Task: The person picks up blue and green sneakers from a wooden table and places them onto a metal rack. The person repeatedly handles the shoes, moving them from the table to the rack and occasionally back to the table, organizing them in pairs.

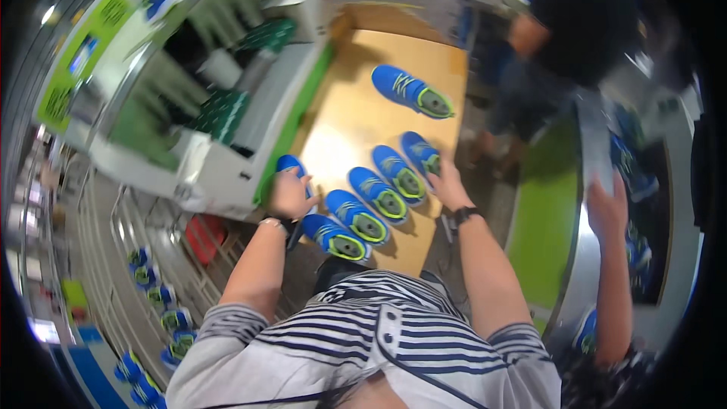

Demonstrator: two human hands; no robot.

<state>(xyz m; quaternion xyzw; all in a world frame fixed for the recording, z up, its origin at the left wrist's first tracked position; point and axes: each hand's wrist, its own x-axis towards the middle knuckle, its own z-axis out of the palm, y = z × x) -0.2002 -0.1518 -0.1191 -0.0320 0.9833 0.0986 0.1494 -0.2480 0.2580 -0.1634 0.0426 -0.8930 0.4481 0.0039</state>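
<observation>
Blue shoes with green trim are lying on the tan surface (356, 132). Four are sitting in a tight diagonal row: near shoe (338, 238), then (357, 216), (378, 194), (399, 175). A fifth, the right-end shoe (421, 153), is extending the row, and the right hand (447, 185) is resting on it, fingers curled over its heel side; whether they are gripping it I cannot tell. The left hand (290, 194) is covering the left shoe (291, 167) at the surface's left edge, fingers bent down on it.

One far shoe (413, 92) is lying apart, angled, not yet in the row. Judged: lining-up mostly done; the far shoe and the left shoe remaining.

Room: bare surface lying open between row and far shoe. Left edge is butting against a white-and-green machine (227, 117); right edge is dropping to floor, where another person (575, 30) is standing. Another hand (608, 208) is working at the right conveyor (545, 220).
</observation>
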